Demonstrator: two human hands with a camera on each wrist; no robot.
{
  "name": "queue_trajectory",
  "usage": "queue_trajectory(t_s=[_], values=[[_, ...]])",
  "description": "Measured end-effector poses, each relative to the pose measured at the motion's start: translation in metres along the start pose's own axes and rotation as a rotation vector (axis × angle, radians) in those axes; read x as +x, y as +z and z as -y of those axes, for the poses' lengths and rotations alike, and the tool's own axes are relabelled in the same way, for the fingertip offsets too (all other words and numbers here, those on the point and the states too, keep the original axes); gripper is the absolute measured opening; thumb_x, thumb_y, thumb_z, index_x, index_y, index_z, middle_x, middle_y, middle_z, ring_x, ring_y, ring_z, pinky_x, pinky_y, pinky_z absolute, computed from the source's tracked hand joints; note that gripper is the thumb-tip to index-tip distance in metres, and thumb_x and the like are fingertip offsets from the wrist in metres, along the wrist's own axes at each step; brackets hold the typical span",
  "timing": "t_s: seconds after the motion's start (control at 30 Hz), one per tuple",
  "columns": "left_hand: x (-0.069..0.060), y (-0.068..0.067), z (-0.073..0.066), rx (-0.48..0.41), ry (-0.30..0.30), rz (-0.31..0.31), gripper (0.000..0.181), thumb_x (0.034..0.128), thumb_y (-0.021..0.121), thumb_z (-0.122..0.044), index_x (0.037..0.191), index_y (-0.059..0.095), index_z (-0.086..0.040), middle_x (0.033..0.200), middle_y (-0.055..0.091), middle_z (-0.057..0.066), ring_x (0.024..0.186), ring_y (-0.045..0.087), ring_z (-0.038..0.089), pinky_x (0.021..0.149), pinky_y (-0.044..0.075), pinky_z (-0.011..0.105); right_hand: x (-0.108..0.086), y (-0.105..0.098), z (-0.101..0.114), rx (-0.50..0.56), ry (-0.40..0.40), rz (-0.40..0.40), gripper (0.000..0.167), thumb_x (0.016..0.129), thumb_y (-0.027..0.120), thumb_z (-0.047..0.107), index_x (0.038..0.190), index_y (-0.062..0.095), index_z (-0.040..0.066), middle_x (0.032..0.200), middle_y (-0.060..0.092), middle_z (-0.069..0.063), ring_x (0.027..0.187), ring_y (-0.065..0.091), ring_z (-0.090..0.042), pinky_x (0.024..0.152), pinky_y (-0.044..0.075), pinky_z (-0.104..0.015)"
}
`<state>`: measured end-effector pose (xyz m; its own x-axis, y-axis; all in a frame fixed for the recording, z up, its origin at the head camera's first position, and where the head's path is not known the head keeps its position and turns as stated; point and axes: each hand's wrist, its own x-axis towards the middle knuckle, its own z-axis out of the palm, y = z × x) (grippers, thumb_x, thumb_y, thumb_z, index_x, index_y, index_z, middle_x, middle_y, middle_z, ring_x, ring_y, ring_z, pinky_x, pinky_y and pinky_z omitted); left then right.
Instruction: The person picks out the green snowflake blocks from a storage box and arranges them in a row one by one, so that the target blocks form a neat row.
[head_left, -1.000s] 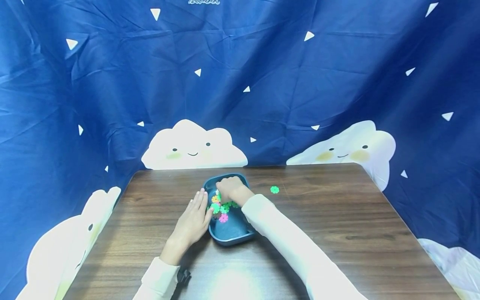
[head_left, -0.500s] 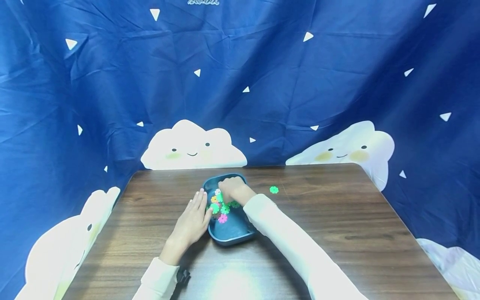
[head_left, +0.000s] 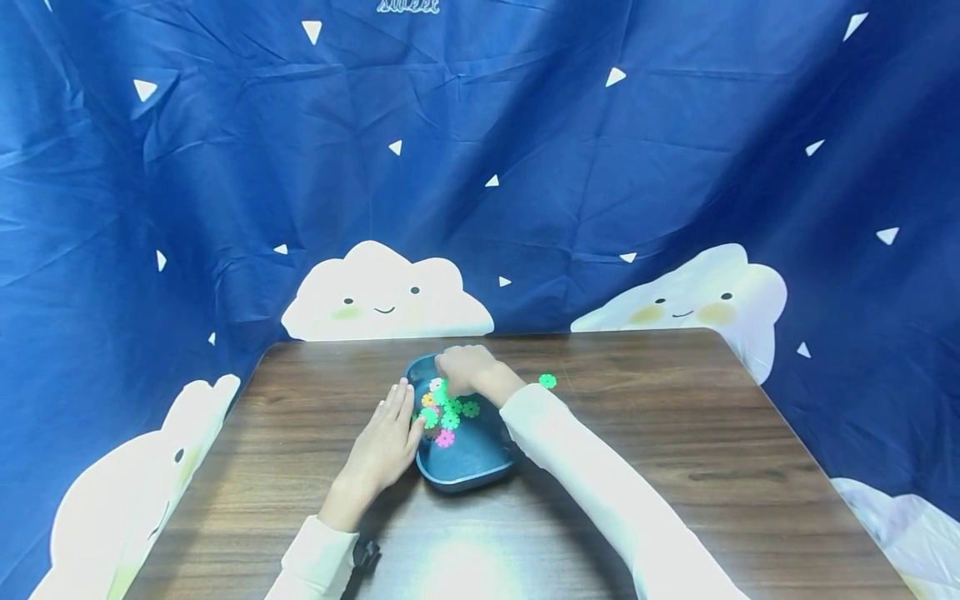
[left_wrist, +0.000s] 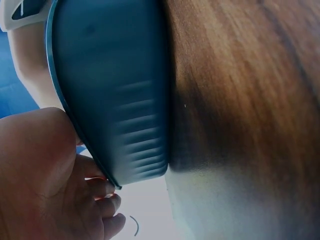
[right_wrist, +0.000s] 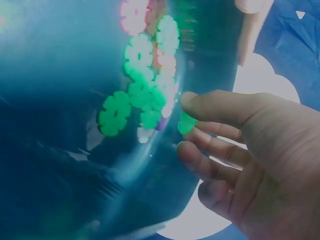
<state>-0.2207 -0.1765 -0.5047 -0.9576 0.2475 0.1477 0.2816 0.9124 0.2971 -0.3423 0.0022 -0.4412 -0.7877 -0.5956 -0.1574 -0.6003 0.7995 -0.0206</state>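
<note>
Green flower (right_wrist: pixel 186 122): between thumb and finger of the right hand (right_wrist: pixel 255 145), over the tray (head_left: pixel 472 454) towards its far edge. Pinch grip; the remaining fingers are loosely bent, apparently without load.

Handling (judged): very light, thin, stiff plastic; smooth-faced, so may slip sideways if squeezed flat. Unlikely to break. Best hold: opposite points of the rim, or thumb and fingertip across the faces, the notches giving some purchase.

Appearance: bright green, lobed outline; the rest is covered by the fingers. A neighbouring green disc (right_wrist: pixel 115 114) shows the fuller pattern: flat, round, slotted petals, small centre hole.

Loose pile (right_wrist: pixel 142 95) along the tray's left side: mostly green, with pink, orange and white; some overlap.

Left hand (head_left: pixel 382 433): fingers straight and together at the tray's left edge, thumb by the rim; no pinch seen.

Tray: dark blue, rounded corners, near the far edge of the table (head_left: pixel 675 433). Stray green piece (head_left: pixel 547 381) on the table, beyond the tray's right edge.
</note>
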Motion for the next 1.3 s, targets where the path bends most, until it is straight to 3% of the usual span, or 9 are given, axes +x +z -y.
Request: queue_trajectory(t_s=[0.33, 0.6, 0.83, 1.1, 1.3], values=[[0.001, 0.000, -0.001, -0.003, 0.005, -0.010, 0.066, 0.1146, 0.045, -0.034, 0.163, 0.030, 0.009, 0.174, 0.025, 0.026, 0.162, 0.027, 0.042, 0.132, 0.028, 0.056, -0.022, -0.014, -0.013, 0.082, -0.012, -0.067, 0.030, 0.097, 0.079, 0.029, 0.122, 0.076, 0.014, 0.115, 0.072, 0.000, 0.090, 0.064, -0.015, 0.084, 0.061, -0.036], [0.001, -0.001, -0.001, 0.013, 0.002, 0.000, 0.067, 0.1148, 0.043, -0.035, 0.164, 0.029, 0.008, 0.175, 0.024, 0.025, 0.163, 0.026, 0.040, 0.133, 0.028, 0.055, -0.040, -0.021, -0.039, 0.121, 0.008, -0.127, 0.025, 0.097, 0.079, 0.029, 0.118, 0.076, 0.017, 0.111, 0.072, 0.000, 0.089, 0.063, -0.019, 0.086, 0.060, -0.043], [0.001, -0.001, -0.001, 0.016, -0.003, -0.005, 0.067, 0.1145, 0.044, -0.035, 0.164, 0.030, 0.008, 0.175, 0.025, 0.025, 0.163, 0.026, 0.041, 0.132, 0.029, 0.055, -0.055, -0.025, -0.063, 0.103, 0.022, -0.161, 0.028, 0.097, 0.078, 0.031, 0.122, 0.076, 0.018, 0.122, 0.073, 0.000, 0.100, 0.069, -0.023, 0.089, 0.061, -0.047], [0.000, -0.001, -0.002, 0.012, -0.004, -0.006, 0.067, 0.1143, 0.045, -0.034, 0.164, 0.030, 0.008, 0.175, 0.025, 0.025, 0.163, 0.026, 0.041, 0.133, 0.027, 0.055, -0.076, -0.028, -0.088, 0.077, 0.047, -0.191, 0.024, 0.096, 0.079, 0.029, 0.117, 0.076, 0.019, 0.108, 0.068, 0.001, 0.090, 0.066, -0.023, 0.078, 0.059, -0.046], [0.000, -0.001, -0.002, 0.019, 0.000, -0.001, 0.067, 0.1147, 0.043, -0.035, 0.164, 0.030, 0.009, 0.175, 0.025, 0.025, 0.163, 0.027, 0.041, 0.133, 0.027, 0.055, -0.094, -0.027, -0.107, 0.102, 0.058, -0.224, 0.023, 0.096, 0.078, 0.026, 0.117, 0.077, 0.017, 0.109, 0.069, 0.000, 0.092, 0.067, -0.024, 0.081, 0.060, -0.048]])
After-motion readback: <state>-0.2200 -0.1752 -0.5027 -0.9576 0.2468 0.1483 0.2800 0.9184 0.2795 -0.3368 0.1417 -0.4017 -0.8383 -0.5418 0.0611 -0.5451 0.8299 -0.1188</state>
